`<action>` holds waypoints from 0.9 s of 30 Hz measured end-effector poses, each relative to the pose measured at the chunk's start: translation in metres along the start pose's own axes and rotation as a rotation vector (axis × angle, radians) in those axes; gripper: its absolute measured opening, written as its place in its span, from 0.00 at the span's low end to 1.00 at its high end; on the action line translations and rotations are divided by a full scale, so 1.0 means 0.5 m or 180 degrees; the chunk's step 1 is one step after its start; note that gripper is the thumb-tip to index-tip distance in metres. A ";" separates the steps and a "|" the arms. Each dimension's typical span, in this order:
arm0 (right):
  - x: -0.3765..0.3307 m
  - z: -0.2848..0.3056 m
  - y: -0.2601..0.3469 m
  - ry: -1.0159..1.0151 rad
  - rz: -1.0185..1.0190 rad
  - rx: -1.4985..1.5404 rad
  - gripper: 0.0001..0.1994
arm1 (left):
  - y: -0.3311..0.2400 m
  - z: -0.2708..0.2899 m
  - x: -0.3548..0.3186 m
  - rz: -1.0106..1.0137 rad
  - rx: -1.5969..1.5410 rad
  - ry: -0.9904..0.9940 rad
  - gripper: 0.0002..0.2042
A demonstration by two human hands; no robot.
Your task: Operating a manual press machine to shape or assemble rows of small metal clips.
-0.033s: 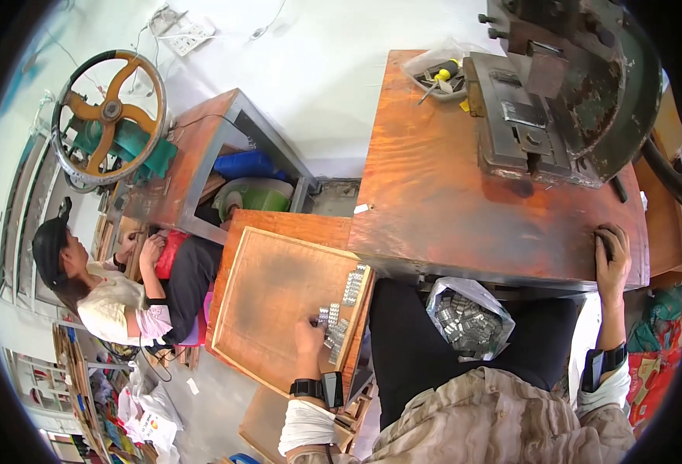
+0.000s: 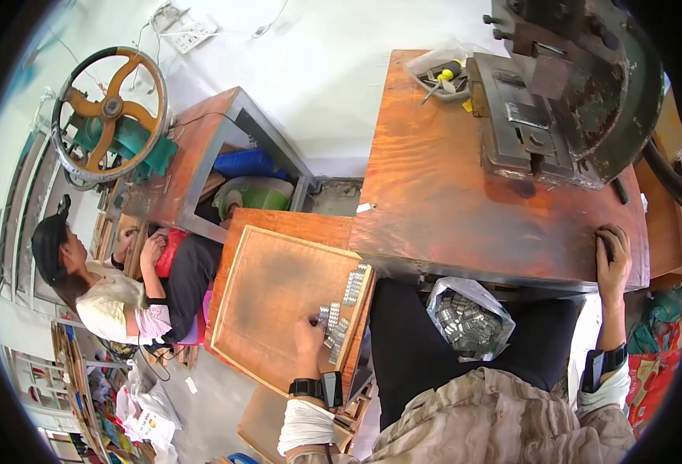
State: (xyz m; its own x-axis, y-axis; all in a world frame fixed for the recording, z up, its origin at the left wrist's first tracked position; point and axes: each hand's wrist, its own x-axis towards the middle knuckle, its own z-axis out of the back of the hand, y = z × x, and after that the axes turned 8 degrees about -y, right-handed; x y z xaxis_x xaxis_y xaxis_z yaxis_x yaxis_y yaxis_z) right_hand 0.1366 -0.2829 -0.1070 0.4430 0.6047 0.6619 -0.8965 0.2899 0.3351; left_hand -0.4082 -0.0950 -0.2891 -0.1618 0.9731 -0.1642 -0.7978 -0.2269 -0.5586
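Note:
My left hand (image 2: 308,338) is over a shallow wooden tray (image 2: 240,290), its fingers closed at the end of a row of small ridged metal pieces (image 2: 333,315). Its fingertips are partly hidden. More of these pieces (image 2: 354,284) stand in short rows along the tray's right side. My right hand (image 2: 613,263) rests on the front edge of the wooden workbench (image 2: 434,209), fingers loosely bent with a dark gap between thumb and fingers. No held thing shows there. An open plastic bag (image 2: 472,317) full of loose metal pieces sits between my legs.
A heavy metal press (image 2: 557,116) stands on the workbench's right side. Behind it on the left is a plastic tub (image 2: 443,77) of tools. At the left, another person (image 2: 117,294) sits beside a second bench with a large handwheel (image 2: 110,108). Plastic bags (image 2: 148,417) lie on the floor.

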 end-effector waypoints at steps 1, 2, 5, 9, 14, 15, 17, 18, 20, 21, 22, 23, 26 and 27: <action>0.000 -0.001 -0.002 -0.0067 0.0108 -0.0103 0.06 | 0.013 -0.002 0.008 0.0025 -0.0028 -0.0004 0.11; -0.001 -0.005 0.003 -0.0131 0.0221 -0.0185 0.06 | 0.027 0.004 0.017 0.0199 -0.0441 0.0064 0.10; -0.011 0.004 0.093 -0.0113 0.1225 0.0410 0.09 | 0.053 0.047 0.019 0.0492 -0.1174 0.0292 0.10; -0.046 -0.108 0.316 0.1345 0.2477 0.1897 0.16 | 0.037 0.105 -0.035 0.0774 -0.2082 0.0502 0.11; -0.152 -0.305 0.573 0.2352 0.2698 0.3327 0.16 | 0.038 0.078 -0.100 0.0632 -0.1909 0.0805 0.09; -0.198 -0.366 0.589 0.2570 0.2467 0.2976 0.14 | 0.035 0.068 -0.113 0.0463 -0.1748 0.0881 0.08; -0.231 -0.454 0.637 0.3003 0.2697 0.2346 0.11 | 0.037 0.050 -0.138 0.0332 -0.1587 0.0936 0.07; -0.252 -0.482 0.656 0.3034 0.2710 0.2369 0.11 | 0.043 0.042 -0.154 -0.0049 -0.1167 0.0577 0.07; -0.283 -0.522 0.681 0.3536 0.3142 0.1617 0.08 | 0.036 0.031 -0.171 -0.0408 -0.0747 0.0237 0.07; -0.298 -0.530 0.688 0.3560 0.3145 0.1612 0.08 | 0.023 0.031 -0.178 -0.0429 -0.0703 -0.0017 0.08; -0.315 -0.532 0.691 0.3440 0.3036 0.1428 0.07 | 0.016 0.028 -0.181 -0.0457 -0.0660 -0.0266 0.08; -0.322 -0.527 0.702 0.3321 0.2944 0.1267 0.06 | 0.031 0.018 -0.182 -0.0377 -0.0751 -0.0282 0.07; -0.318 -0.510 0.714 0.3365 0.2974 0.1340 0.05 | 0.045 0.014 -0.183 -0.0424 -0.0598 -0.0330 0.09; -0.325 -0.517 0.709 0.3369 0.2974 0.1328 0.05 | 0.034 0.017 -0.179 -0.0424 -0.0608 -0.0325 0.09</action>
State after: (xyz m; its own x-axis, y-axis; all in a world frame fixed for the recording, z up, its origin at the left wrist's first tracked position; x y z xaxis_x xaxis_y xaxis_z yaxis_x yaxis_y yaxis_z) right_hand -0.2558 -0.0868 -0.2692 -0.6612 0.7501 0.0151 -0.6970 -0.6216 0.3576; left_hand -0.4120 -0.1858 -0.2770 -0.1280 0.9918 -0.0013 -0.6932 -0.0904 -0.7150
